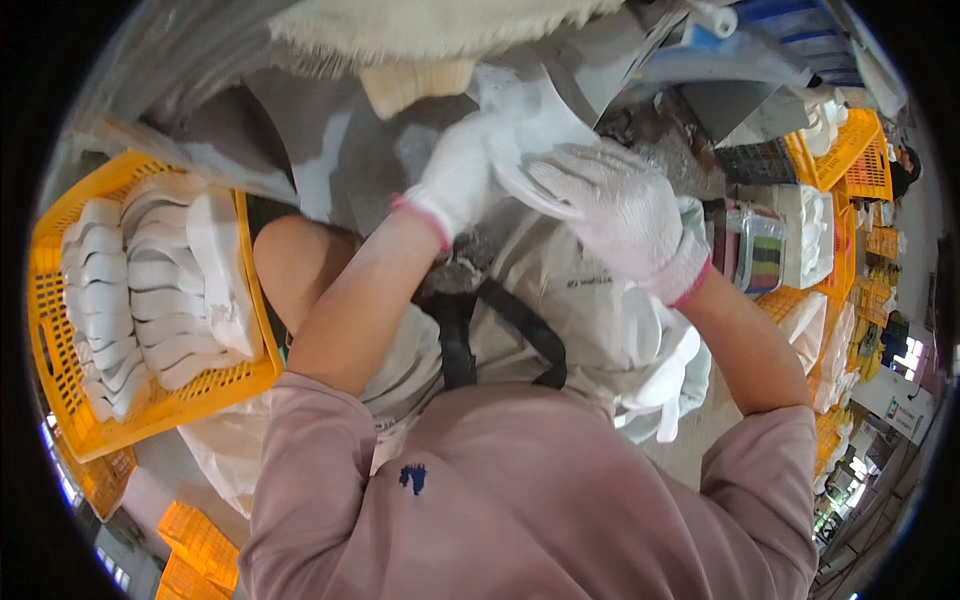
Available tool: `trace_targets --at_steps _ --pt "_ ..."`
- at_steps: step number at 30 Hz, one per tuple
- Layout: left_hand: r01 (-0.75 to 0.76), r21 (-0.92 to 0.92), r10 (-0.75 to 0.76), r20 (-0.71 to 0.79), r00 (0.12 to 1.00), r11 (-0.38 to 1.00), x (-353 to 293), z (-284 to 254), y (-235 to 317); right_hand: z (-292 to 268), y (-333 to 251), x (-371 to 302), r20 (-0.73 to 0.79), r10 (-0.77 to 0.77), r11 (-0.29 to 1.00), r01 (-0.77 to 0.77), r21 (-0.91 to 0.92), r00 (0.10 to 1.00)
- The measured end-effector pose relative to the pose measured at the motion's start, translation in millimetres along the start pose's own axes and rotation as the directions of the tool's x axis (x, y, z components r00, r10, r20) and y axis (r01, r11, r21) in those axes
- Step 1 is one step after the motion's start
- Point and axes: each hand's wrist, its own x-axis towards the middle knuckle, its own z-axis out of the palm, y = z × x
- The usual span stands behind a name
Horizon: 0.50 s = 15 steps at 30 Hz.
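Both my hands wear white knitted gloves with pink cuffs. Between them, in front of my chest, is a smooth white curved piece (535,128); its exact kind does not show. My left hand (462,172) is closed on its left side, with the fingers partly hidden. My right hand (625,208) presses long, straight fingers along its right edge, holding it from that side. Just beyond the piece hangs a frayed cream cloth-like edge (440,35), with a tan block (415,88) under it.
A yellow crate (255,300) at my left holds stacked white curved pieces (165,290). More white pieces (660,375) lie beside my lap at the right. Further right stand a clear bin (755,245) and yellow crates (850,150). Grey sheeting (330,150) lies ahead.
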Motion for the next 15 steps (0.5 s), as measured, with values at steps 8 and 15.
trace_targets --at_steps 8,15 --pt "-0.405 0.23 0.432 -0.08 0.898 0.885 6 -56 12 41 -82 56 -0.067 0.433 0.839 -0.375 0.393 0.899" --pt "-0.429 0.173 0.447 -0.078 0.891 0.887 32 -71 11 30 -77 90 -0.091 0.502 0.842 -0.462 0.279 0.86"
